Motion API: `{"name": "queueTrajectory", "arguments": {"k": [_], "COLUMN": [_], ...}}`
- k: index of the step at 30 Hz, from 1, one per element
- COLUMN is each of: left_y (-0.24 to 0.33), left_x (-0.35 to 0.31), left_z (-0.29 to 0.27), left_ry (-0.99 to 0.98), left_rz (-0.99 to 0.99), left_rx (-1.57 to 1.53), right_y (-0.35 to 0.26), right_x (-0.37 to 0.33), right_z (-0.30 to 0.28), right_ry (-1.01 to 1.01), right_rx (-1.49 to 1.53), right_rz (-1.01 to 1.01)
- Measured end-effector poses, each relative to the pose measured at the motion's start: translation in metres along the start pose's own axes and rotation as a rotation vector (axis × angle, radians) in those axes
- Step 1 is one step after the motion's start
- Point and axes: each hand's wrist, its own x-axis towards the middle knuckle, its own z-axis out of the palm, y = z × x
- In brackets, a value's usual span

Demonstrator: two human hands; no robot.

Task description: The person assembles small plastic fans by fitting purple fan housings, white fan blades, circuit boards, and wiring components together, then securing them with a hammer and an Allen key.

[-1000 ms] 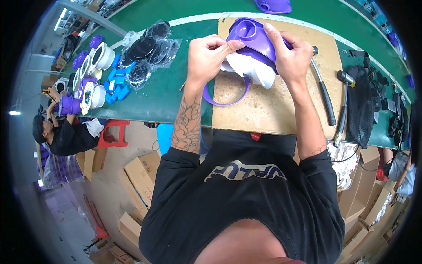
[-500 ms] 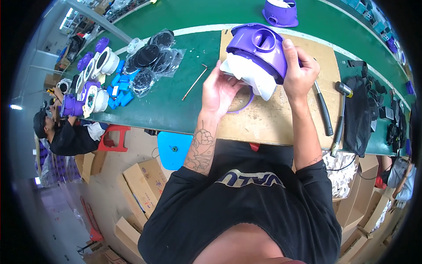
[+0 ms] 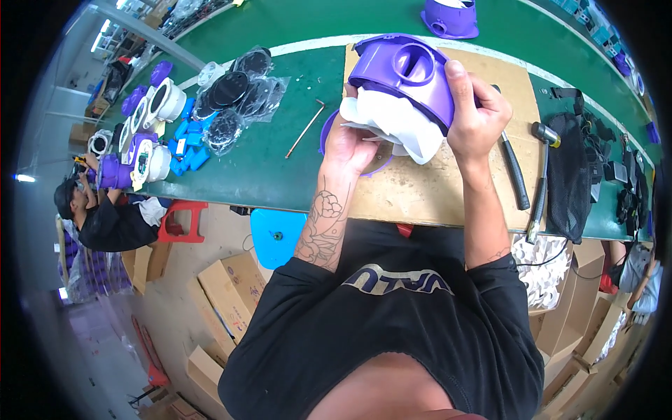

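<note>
A purple plastic housing (image 3: 430, 87) with a round collar on its side is tilted in the air above the cardboard sheet. My right hand (image 3: 478, 115) is closed on its right side, thumb on top. Loose white sheets (image 3: 399, 122), of a material I cannot make out, hang from the housing's lower opening. My left hand (image 3: 348, 145) is closed around their left side, its fingers partly hidden behind the sheets and housing. Below my left hand, parts of a thin purple ring (image 3: 378, 168) show; the rest is covered.
On the green table lie a cardboard sheet (image 3: 448, 199), a metal rod (image 3: 305, 129), a hammer (image 3: 537, 182), a black-handled tool (image 3: 516, 171) and a black mesh bag (image 3: 567, 182). Bagged black discs (image 3: 231, 87) and blue pieces (image 3: 187, 147) are left. Another purple housing (image 3: 450, 19) stands beyond. A person (image 3: 112, 217) works at left.
My left hand has shifted slightly left and its grip has closed around the white sheets. The housing has moved slightly left. More of the purple ring shows left of my left hand.
</note>
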Motion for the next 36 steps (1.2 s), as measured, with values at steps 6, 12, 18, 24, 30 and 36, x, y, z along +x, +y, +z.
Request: {"name": "queueTrajectory", "arguments": {"k": [6, 12, 18, 24, 30, 36], "left_y": [0.003, 0.008, 0.027, 0.04, 0.048, 0.049], "left_x": [-0.005, 0.001, 0.003, 0.009, 0.003, 0.002], "left_z": [0.001, -0.002, -0.017, -0.012, -0.024, -0.042], "left_ry": [0.106, -0.059, -0.196, -0.345, -0.459, -0.406], "left_rz": [-0.065, 0.059, 0.155, 0.357, 0.671, 0.782], "left_rx": [0.026, 0.038, 0.209, 0.376, 0.739, 0.751], "right_y": [0.013, 0.017, 0.033, 0.031, 0.032, 0.028], "right_x": [0.01, 0.013, 0.012, 0.019, 0.012, 0.008], "right_z": [-0.007, 0.013, 0.02, 0.025, 0.027, 0.037], "right_ry": [0.022, 0.06, 0.015, -0.03, -0.043, -0.175], "right_rx": [-0.046, 0.027, 0.334, 0.296, 0.276, 0.124], "right_rz": [-0.012, 0.091, 0.389, 0.335, 0.344, 0.242]}}
